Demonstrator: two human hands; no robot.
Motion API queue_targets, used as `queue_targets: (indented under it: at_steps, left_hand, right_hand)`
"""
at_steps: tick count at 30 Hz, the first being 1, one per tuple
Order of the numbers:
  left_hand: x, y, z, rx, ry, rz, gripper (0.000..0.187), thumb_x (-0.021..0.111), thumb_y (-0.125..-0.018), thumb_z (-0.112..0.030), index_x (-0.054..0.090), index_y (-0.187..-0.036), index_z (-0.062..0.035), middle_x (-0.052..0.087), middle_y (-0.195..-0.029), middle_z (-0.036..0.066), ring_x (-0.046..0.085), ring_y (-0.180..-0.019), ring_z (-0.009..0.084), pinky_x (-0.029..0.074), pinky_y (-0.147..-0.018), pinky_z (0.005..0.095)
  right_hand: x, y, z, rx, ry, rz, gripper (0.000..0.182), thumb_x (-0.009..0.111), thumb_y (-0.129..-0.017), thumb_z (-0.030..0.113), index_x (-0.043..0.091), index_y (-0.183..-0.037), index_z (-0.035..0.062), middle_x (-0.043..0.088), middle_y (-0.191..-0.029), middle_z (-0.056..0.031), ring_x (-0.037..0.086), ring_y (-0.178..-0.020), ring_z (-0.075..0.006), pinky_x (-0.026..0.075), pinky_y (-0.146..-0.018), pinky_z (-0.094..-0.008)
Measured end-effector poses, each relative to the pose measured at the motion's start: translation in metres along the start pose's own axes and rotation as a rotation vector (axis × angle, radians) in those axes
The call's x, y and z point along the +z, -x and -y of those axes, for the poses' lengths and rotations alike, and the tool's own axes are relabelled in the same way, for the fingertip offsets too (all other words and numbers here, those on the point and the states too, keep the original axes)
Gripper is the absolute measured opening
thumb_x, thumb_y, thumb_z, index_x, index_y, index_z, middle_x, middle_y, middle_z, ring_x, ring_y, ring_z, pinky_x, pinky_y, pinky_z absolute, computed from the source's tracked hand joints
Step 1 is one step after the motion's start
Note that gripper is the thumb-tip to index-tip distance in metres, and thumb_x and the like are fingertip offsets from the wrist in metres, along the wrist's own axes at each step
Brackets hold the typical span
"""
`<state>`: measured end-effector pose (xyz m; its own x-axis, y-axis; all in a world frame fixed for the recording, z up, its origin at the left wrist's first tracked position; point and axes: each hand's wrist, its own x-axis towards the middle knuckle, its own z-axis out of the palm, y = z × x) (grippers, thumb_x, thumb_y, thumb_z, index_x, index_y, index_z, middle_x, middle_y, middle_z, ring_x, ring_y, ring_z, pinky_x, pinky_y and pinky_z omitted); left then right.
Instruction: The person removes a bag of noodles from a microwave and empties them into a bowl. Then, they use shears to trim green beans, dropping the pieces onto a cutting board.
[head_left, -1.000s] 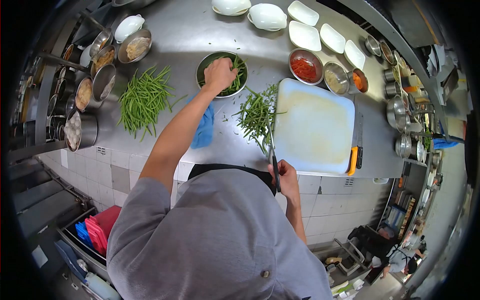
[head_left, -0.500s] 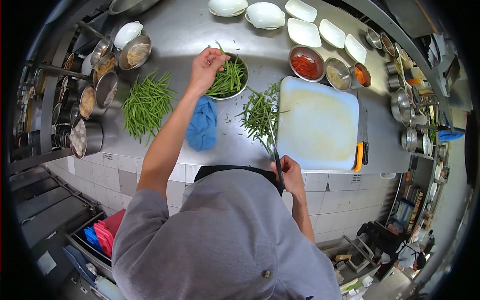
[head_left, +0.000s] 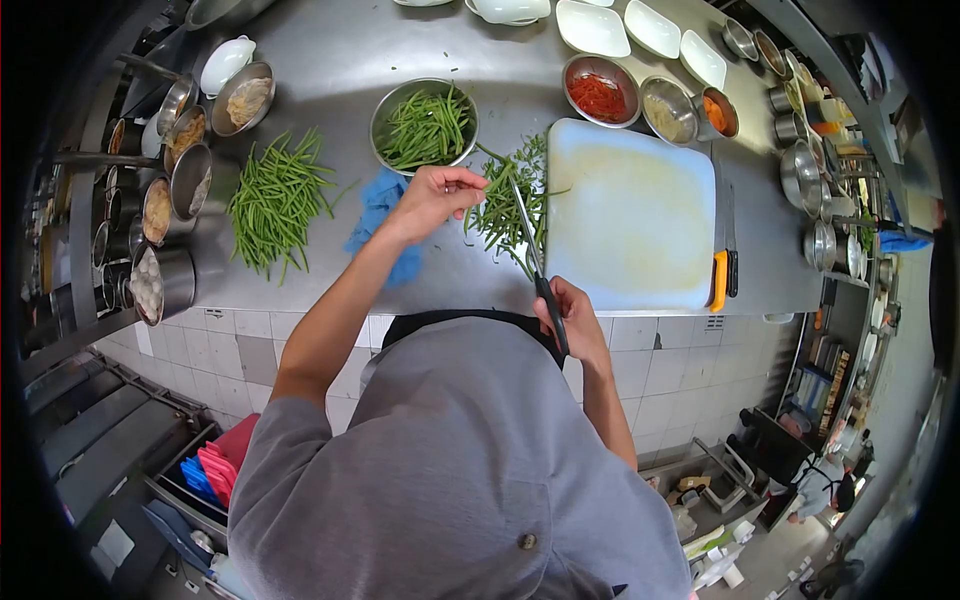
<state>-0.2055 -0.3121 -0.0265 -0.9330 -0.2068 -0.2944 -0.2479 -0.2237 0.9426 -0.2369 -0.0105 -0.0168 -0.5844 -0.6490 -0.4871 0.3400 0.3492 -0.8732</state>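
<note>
Black-handled scissors (head_left: 550, 305) are held in my right hand (head_left: 578, 318) at the table's front edge, blades pointing away over a loose pile of green stems and trimmings (head_left: 500, 215). My left hand (head_left: 440, 203) is at the left side of that pile, fingers drawn together; what they hold, if anything, is too small to make out. Just beyond it stands a metal bowl (head_left: 376, 130) with cut green beans (head_left: 425, 128). A blue cloth (head_left: 375, 205) lies partly under my left wrist. Farther left is a larger heap of long green beans (head_left: 277, 205).
Right of the trimmings lies a white cutting board (head_left: 630, 220), with a yellow-handled knife (head_left: 719, 280) and a black-handled one beside it. Bowls of red strips (head_left: 598, 95) and other food stand behind. Metal containers line the left side. Another person (head_left: 822, 485) is at far lower right.
My left hand has moved from the bowl of beans rightward and nearer to me, to the trimmings. My right hand still holds the scissors. The whole view has shifted slightly.
</note>
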Motion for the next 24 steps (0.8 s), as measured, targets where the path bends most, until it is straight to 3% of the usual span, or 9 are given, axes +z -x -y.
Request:
queue_targets:
  at_steps: [12,18,24]
  left_hand:
    - [0.008,0.002,0.021,-0.072,-0.122,-0.003,0.017,0.072,-0.089,-0.008,0.073,-0.104,-0.0026,0.067,-0.078,-0.002,0.053,-0.061,0.0030,0.042,-0.054,0.0192]
    - [0.013,0.001,0.021,-0.106,-0.165,-0.005,0.020,0.071,-0.089,-0.009,0.071,-0.107,0.0004,0.066,-0.082,0.000,0.057,-0.069,0.0046,0.046,-0.059,0.0225]
    - [0.008,-0.004,0.031,-0.006,0.528,-0.114,0.015,0.062,-0.096,-0.007,0.063,-0.111,-0.0040,0.066,-0.098,0.003,0.064,-0.087,0.0100,0.053,-0.077,0.0242]
  right_hand:
    - [-0.001,0.005,-0.005,0.088,0.075,-0.017,0.043,0.077,-0.088,0.037,0.049,-0.074,0.0093,0.046,-0.059,0.0066,0.044,-0.052,-0.0028,0.036,-0.047,-0.0210]
    - [-0.003,0.007,-0.012,0.112,0.116,-0.052,0.044,0.077,-0.088,0.036,0.047,-0.071,0.0099,0.045,-0.057,0.0067,0.045,-0.050,-0.0029,0.035,-0.045,-0.0214]
    - [-0.005,0.011,-0.015,0.102,0.002,-0.016,0.041,0.075,-0.091,0.037,0.049,-0.077,0.0086,0.047,-0.059,0.0053,0.045,-0.051,-0.0036,0.035,-0.046,-0.0215]
